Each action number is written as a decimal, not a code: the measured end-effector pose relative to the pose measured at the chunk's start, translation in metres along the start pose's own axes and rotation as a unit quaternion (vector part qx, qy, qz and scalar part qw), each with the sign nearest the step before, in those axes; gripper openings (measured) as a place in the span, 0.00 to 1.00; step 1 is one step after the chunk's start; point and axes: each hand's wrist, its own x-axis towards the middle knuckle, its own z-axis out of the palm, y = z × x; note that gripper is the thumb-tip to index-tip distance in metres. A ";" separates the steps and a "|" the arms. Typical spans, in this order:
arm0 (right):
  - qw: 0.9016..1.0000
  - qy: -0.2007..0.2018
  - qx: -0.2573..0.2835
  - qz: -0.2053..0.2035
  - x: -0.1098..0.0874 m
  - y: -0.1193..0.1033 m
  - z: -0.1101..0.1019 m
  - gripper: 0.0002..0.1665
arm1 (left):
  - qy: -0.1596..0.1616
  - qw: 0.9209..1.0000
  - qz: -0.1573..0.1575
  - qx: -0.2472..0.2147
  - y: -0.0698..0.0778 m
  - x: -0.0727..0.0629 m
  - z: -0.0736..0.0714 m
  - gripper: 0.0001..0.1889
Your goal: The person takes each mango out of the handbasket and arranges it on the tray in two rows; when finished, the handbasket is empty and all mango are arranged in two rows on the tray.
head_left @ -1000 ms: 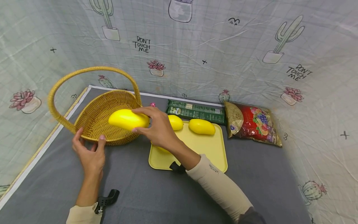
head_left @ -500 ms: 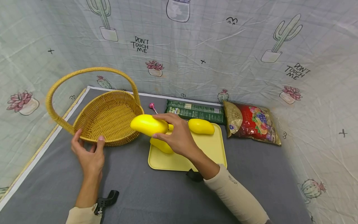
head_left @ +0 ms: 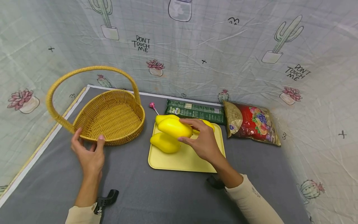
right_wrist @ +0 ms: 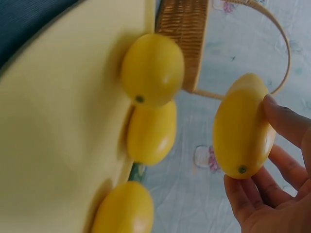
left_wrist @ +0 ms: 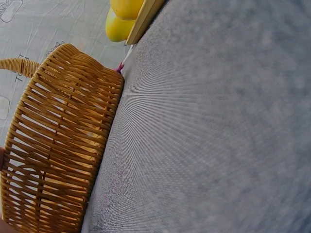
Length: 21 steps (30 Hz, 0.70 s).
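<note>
My right hand (head_left: 203, 141) grips a yellow mango (head_left: 173, 128) between thumb and fingers, held above the pale yellow tray (head_left: 193, 163). The right wrist view shows this mango (right_wrist: 243, 131) lifted apart from the others. On the tray lie a front mango (head_left: 165, 143), a back-left mango (head_left: 162, 118) partly covered by the held one, and a right mango (head_left: 208, 124) partly behind my hand. My left hand (head_left: 90, 157) holds the near rim of a wicker basket (head_left: 126, 138) at the left; nothing lies in it. Only fingertips show in the left wrist view.
A pink lollipop (head_left: 152, 105) lies between basket and tray. Behind the tray is a green packet (head_left: 195, 112), and a red and gold bag (head_left: 253, 124) lies to its right. A printed cloth (head_left: 179, 68) hangs behind the grey table surface (head_left: 156, 193).
My right hand has carried the mango rightward, from over the basket's edge to over the tray. The left hand stays at the basket rim.
</note>
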 end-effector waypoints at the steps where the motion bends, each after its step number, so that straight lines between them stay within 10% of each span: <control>1: 1.000 0.002 -0.004 0.002 -0.002 0.004 -0.003 0.37 | 0.000 1.000 0.000 0.000 0.000 0.000 0.000 0.40; 21: 0.995 -0.005 -0.050 0.086 -0.040 0.060 -0.034 0.37 | 0.001 1.000 0.002 0.015 0.000 0.001 0.000 0.40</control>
